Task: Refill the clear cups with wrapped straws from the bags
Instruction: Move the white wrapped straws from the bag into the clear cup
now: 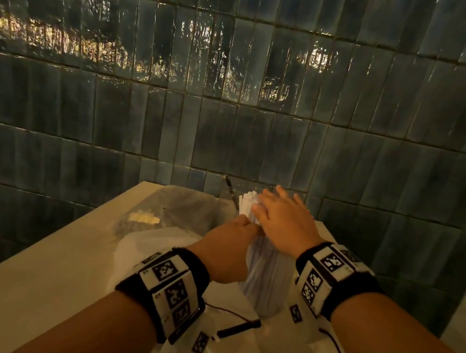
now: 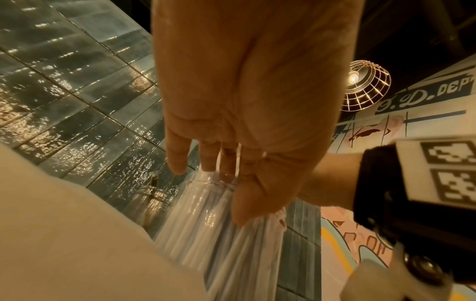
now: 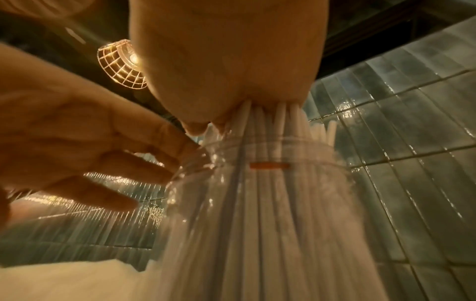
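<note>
A clear cup [image 1: 268, 278] packed with white wrapped straws [image 1: 247, 202] stands on the table in front of me. My right hand [image 1: 283, 218] lies flat across the straw tops; in the right wrist view its palm [image 3: 226, 61] presses on the straw ends [image 3: 260, 122] that stick out above the cup rim [image 3: 296, 142]. My left hand [image 1: 233, 238] is at the cup's left side. Its nearly straight fingers [image 3: 154, 169] touch the wall just under the rim. In the left wrist view, the left hand [image 2: 231, 101] reaches down to the cup [image 2: 206, 203].
A clear bag [image 1: 189, 209] with dark contents and a crumpled white bag [image 1: 146, 242] lie left of the cup on the pale table [image 1: 40, 267]. Another clear cup [image 2: 146, 199] with a dark stick stands behind, against the tiled wall [image 1: 238, 100]. Wrist cables [image 1: 237, 328] trail near me.
</note>
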The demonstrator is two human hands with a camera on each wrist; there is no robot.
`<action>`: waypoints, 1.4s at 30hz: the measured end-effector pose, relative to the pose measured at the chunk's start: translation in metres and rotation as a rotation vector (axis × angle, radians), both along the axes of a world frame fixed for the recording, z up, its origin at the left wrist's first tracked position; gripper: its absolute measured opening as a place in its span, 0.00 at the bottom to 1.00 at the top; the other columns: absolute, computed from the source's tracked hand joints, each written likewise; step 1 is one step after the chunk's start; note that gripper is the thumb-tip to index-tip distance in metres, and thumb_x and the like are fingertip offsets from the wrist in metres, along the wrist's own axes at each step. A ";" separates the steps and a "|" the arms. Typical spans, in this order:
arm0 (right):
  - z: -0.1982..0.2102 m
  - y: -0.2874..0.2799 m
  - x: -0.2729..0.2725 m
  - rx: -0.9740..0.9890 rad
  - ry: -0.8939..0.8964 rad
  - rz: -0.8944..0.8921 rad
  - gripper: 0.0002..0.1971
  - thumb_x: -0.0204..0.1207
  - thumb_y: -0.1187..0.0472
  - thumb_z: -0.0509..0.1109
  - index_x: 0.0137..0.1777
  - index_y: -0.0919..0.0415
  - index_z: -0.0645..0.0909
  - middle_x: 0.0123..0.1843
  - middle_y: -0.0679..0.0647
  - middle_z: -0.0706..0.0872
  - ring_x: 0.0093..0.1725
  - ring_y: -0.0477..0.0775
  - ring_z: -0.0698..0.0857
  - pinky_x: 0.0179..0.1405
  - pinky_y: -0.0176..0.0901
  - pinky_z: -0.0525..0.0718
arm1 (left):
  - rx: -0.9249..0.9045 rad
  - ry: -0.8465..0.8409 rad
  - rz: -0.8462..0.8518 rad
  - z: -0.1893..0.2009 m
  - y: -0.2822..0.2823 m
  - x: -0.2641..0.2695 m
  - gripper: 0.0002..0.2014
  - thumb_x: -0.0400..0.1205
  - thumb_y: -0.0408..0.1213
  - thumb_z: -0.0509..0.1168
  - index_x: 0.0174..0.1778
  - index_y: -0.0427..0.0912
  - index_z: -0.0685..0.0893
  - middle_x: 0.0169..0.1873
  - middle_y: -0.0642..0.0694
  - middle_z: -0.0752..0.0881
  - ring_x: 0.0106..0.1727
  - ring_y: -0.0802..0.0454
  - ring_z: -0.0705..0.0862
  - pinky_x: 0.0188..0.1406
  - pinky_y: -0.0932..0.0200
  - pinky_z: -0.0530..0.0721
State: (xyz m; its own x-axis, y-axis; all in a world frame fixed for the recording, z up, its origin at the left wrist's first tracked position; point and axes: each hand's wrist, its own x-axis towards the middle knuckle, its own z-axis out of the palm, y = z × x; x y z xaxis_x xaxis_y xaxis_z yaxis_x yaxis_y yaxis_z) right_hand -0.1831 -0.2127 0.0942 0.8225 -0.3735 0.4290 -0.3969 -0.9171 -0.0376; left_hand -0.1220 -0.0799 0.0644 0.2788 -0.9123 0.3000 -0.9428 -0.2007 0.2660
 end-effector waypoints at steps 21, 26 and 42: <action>0.007 -0.024 0.001 0.199 0.097 0.090 0.22 0.87 0.47 0.46 0.79 0.45 0.64 0.79 0.50 0.69 0.77 0.54 0.70 0.74 0.49 0.64 | 0.020 0.052 -0.031 0.003 0.000 0.010 0.34 0.71 0.34 0.72 0.75 0.54 0.71 0.65 0.46 0.72 0.64 0.48 0.73 0.58 0.59 0.72; -0.003 -0.024 0.003 0.122 -0.021 0.053 0.21 0.87 0.49 0.46 0.77 0.45 0.68 0.76 0.49 0.75 0.72 0.54 0.75 0.69 0.48 0.70 | 0.019 0.067 -0.011 0.003 -0.001 0.008 0.36 0.71 0.35 0.73 0.75 0.54 0.70 0.67 0.48 0.71 0.65 0.48 0.73 0.60 0.58 0.74; -0.003 -0.024 0.009 0.082 -0.059 0.051 0.23 0.85 0.46 0.52 0.78 0.50 0.64 0.78 0.53 0.66 0.76 0.57 0.66 0.71 0.56 0.71 | 0.033 0.090 -0.006 0.005 0.003 0.004 0.37 0.70 0.32 0.72 0.76 0.51 0.68 0.69 0.46 0.71 0.67 0.47 0.72 0.64 0.55 0.75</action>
